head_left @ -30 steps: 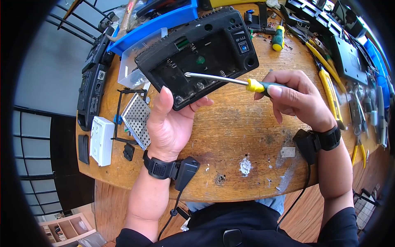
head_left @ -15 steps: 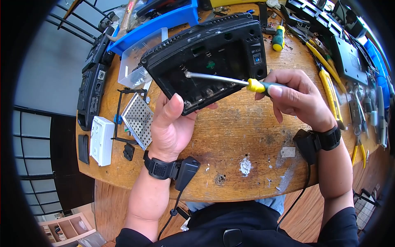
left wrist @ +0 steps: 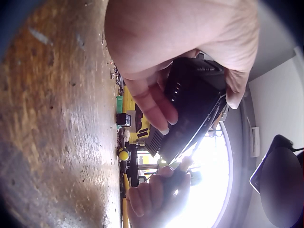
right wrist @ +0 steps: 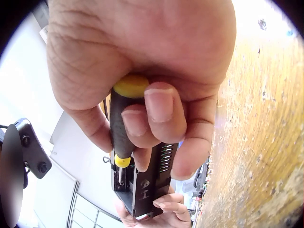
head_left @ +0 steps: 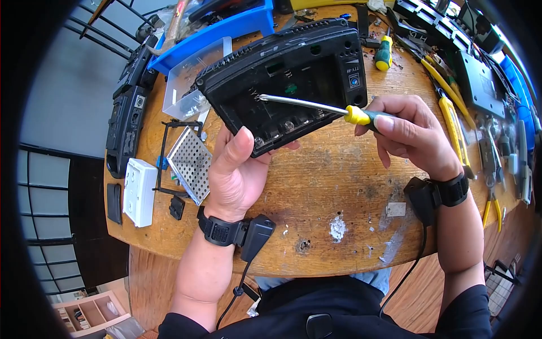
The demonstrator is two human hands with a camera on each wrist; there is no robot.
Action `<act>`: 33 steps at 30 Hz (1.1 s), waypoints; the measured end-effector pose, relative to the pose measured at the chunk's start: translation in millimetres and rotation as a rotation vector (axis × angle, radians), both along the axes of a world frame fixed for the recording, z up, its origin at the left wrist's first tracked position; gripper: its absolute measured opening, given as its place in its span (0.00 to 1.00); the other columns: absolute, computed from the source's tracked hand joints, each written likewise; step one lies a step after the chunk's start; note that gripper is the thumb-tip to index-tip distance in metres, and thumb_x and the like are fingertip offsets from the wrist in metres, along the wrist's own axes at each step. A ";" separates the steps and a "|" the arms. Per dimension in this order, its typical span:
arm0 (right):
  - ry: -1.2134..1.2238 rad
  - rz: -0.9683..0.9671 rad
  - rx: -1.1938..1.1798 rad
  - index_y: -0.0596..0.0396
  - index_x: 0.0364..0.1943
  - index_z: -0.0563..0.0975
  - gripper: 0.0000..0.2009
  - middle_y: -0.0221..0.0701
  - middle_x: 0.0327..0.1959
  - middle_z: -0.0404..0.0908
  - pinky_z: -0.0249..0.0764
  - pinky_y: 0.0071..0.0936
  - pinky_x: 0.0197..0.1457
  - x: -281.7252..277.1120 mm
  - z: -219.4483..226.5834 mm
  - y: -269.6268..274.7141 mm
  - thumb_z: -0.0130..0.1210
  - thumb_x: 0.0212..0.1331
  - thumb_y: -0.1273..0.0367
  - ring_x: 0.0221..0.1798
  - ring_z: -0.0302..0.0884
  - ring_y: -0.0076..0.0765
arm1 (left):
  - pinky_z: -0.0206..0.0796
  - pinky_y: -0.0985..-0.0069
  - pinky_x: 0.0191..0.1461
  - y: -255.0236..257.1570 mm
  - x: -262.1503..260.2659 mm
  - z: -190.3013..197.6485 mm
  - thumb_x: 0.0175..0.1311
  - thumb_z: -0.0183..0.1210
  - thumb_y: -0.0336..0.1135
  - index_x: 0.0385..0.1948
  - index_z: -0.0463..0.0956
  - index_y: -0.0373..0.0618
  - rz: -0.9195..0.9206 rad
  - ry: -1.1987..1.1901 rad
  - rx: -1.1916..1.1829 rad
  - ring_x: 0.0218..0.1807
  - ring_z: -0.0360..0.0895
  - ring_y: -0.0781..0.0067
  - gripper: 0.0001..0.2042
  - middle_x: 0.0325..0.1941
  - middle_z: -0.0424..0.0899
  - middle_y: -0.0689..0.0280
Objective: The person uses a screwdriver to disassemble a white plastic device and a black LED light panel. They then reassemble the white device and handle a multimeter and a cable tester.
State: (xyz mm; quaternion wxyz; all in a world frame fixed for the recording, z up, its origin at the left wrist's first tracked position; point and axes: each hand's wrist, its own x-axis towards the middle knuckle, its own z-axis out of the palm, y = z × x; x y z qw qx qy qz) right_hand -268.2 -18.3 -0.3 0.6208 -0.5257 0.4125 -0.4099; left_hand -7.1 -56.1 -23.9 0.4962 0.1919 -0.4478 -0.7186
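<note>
My left hand (head_left: pixel 234 169) holds a black plastic device housing (head_left: pixel 305 79) by its lower left corner, thumb in front and fingers behind. The housing is tilted above the table, its hollow side with coil springs (head_left: pixel 289 125) and a small label marked TTV-88 turned toward me. A Phillips screwdriver (head_left: pixel 322 107) with a yellow and green handle is gripped in my right hand (head_left: pixel 415 133). Its tip overlaps the hollow near a spring in the head view. In the right wrist view, fingers curl round the screwdriver handle (right wrist: pixel 124 128), with the housing beyond it.
A perforated metal plate (head_left: pixel 192 164), a white box (head_left: pixel 140 192) and a black case (head_left: pixel 127 130) lie left. Behind stand a clear bin (head_left: pixel 186 85) and a blue tray (head_left: pixel 220 31). A second screwdriver (head_left: pixel 383 53), pliers and a yellow cutter (head_left: pixel 451 124) lie right.
The housing has shifted right and slightly down in my left hand and tilted, so its hollow looks darker and shallower. The screwdriver has moved slightly right with my right hand.
</note>
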 end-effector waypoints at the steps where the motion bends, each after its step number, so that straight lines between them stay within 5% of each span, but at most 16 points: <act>1: 0.011 -0.008 -0.005 0.60 0.36 0.80 0.19 0.18 0.17 0.68 0.60 0.12 0.21 0.4 0.2 0.1 0.57 0.61 0.54 0.16 0.60 0.10 | 0.74 0.63 0.53 -0.1 -0.1 0.2 0.58 0.63 0.48 0.53 0.72 0.37 -0.001 0.003 0.000 0.50 0.80 0.65 0.27 0.49 0.81 0.57; 33: 0.088 0.014 0.015 0.59 0.35 0.82 0.21 0.18 0.17 0.69 0.60 0.11 0.20 0.7 2.5 -0.4 0.57 0.60 0.52 0.17 0.64 0.11 | 0.74 0.66 0.52 0.3 -0.7 -0.6 0.58 0.64 0.44 0.55 0.69 0.38 -0.009 0.001 -0.004 0.49 0.80 0.65 0.27 0.49 0.81 0.58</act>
